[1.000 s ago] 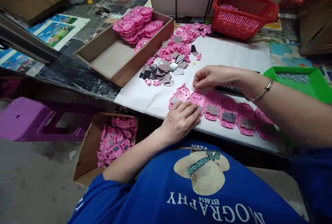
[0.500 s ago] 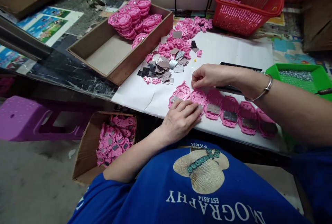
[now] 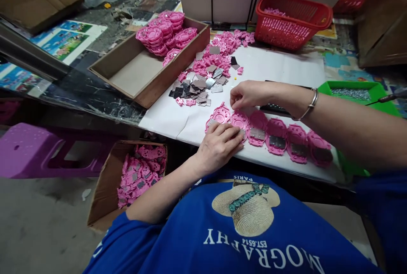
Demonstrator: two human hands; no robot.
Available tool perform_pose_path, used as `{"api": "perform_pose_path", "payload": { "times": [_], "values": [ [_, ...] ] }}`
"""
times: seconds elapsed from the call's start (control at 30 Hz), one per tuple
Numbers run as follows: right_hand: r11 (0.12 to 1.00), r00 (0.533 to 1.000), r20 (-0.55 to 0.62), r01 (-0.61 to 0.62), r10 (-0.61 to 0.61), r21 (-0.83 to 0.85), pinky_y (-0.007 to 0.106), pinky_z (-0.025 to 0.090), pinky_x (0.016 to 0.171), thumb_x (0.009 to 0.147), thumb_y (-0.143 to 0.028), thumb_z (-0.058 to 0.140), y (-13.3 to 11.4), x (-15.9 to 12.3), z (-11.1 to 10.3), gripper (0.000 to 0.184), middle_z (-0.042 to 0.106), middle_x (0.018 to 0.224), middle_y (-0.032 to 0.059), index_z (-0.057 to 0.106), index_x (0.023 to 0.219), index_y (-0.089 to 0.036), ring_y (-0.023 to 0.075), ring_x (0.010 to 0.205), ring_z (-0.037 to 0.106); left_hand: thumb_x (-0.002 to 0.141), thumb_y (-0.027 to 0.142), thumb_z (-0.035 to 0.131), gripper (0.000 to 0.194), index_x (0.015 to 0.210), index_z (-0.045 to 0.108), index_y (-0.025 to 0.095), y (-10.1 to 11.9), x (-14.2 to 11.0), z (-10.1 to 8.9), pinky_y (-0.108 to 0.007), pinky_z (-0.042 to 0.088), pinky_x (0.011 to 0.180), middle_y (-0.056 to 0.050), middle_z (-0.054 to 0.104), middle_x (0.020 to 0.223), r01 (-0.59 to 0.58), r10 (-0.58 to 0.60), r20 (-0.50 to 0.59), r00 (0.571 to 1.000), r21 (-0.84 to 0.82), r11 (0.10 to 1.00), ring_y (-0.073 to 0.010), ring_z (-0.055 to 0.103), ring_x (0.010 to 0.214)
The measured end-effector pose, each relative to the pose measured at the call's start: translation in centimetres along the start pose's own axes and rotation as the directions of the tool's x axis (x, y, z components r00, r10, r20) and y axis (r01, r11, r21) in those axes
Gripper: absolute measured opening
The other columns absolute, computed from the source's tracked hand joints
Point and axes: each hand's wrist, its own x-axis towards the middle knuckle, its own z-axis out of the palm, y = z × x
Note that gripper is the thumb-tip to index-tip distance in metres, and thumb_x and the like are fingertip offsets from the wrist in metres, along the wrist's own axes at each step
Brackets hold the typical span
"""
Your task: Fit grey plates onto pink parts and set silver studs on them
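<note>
Clock read from my right grip [image 3: 249,95]. Row of six pink cases [image 3: 276,136] on white sheet [image 3: 302,64] over desk [image 3: 79,81], starting at 8 o'clock and running out to 4 o'clock, metal plates [image 3: 277,142] on their near halves. My left grip [image 3: 218,145] is unclenched, palm down, fingers spread over the near parts of the first two cases. My right grip is clenched, fingertips bunched just above the far edge of the second case; can't tell if a small piece is in it. Bangle [image 3: 313,104] on that wrist. Black tray [image 3: 269,108] partly hidden behind the forearm. Loose plates [image 3: 197,87] piled at 9 o'clock, heap of pink parts [image 3: 219,56] at 11. Wooden tray [image 3: 160,85] around 10, stacked pink cases [image 3: 163,30] at its far end. Red basket [image 3: 284,34] at 1, pink bits inside. Green tray [image 3: 380,92] at 3, small metal pieces [image 3: 351,93] in it, thin-tipped tool [image 3: 392,95] near its right side. Carton [image 3: 103,189] of pink parts at 8, below the desk; purple stool [image 3: 28,149] left of it.
</note>
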Motion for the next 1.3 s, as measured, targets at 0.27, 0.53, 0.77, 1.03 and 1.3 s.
{"api": "perform_pose_path", "payload": {
  "times": [0.27, 0.53, 0.77, 1.03, 1.3],
  "values": [
    [0.935, 0.98, -0.135, -0.089, 0.143, 0.344, 0.027, 0.024, 0.049, 0.09, -0.026, 0.062, 0.8, -4.8, -0.8, 0.015, 0.048, 0.059, -0.0009, 0.074, 0.085, -0.018, 0.008, 0.051, 0.032, 0.094, 0.03, 0.06, 0.021, 0.11, 0.066, 0.017, -0.1, 0.0, -0.4, -0.039, 0.046, 0.089, -0.009, 0.071, 0.114, -0.009, 0.009, 0.002, 1.0, 0.015, 1.0, -0.0225, 0.062, 0.103],
    [0.841, 0.978, -0.161, -0.026, 0.134, 0.54, 0.025, 0.024, 0.045, 0.086, -0.02, 0.064, 1.5, -8.2, 0.0, 0.012, 0.053, 0.065, 0.0005, 0.073, 0.093, -0.015, 0.0065, 0.051, 0.034, 0.095, 0.036, 0.058, 0.032, 0.118, 0.062, 0.013, 1.8, 2.5, 0.0, -0.042, 0.046, 0.096, -0.014, 0.066, 0.125, -0.086, 0.083, 0.042, 0.996, 0.069, 0.994, -0.0274, 0.06, 0.114],
    [0.799, 0.984, -0.123, -0.027, 0.126, 0.601, 0.021, 0.03, 0.043, 0.083, -0.019, 0.069, 2.7, -8.8, 0.4, 0.003, 0.059, 0.07, 0.0013, 0.068, 0.085, -0.017, 0.0066, 0.054, 0.04, 0.099, 0.03, 0.053, 0.025, 0.116, 0.062, 0.015, 1.8, 2.7, 1.0, -0.041, 0.043, 0.097, -0.01, 0.07, 0.115, -0.072, 0.06, 0.145, 0.988, 0.074, 0.995, -0.0222, 0.063, 0.105],
    [0.817, 0.98, -0.109, -0.075, 0.166, 0.572, 0.021, 0.028, 0.043, 0.084, -0.021, 0.07, 2.1, -7.5, 0.9, 0.015, 0.056, 0.067, 0.001, 0.063, 0.073, -0.015, 0.0049, 0.051, 0.037, 0.097, 0.029, 0.057, 0.024, 0.115, 0.063, 0.015, 1.4, 1.6, 0.4, -0.041, 0.043, 0.096, -0.009, 0.07, 0.116, -0.074, 0.07, 0.082, 0.994, 0.048, 0.996, -0.0225, 0.063, 0.105],
    [0.759, 0.989, -0.035, -0.089, 0.146, 0.644, 0.021, 0.021, 0.04, 0.087, -0.025, 0.069, 1.6, -6.1, 0.8, 0.013, 0.055, 0.064, 0.0009, 0.062, 0.081, -0.015, 0.0043, 0.047, 0.033, 0.098, 0.03, 0.054, 0.024, 0.115, 0.062, 0.016, 1.2, 1.9, 0.7, -0.041, 0.042, 0.098, -0.009, 0.07, 0.114, -0.068, 0.066, 0.111, 0.992, 0.018, 0.998, -0.0216, 0.063, 0.104]
  ]
}}
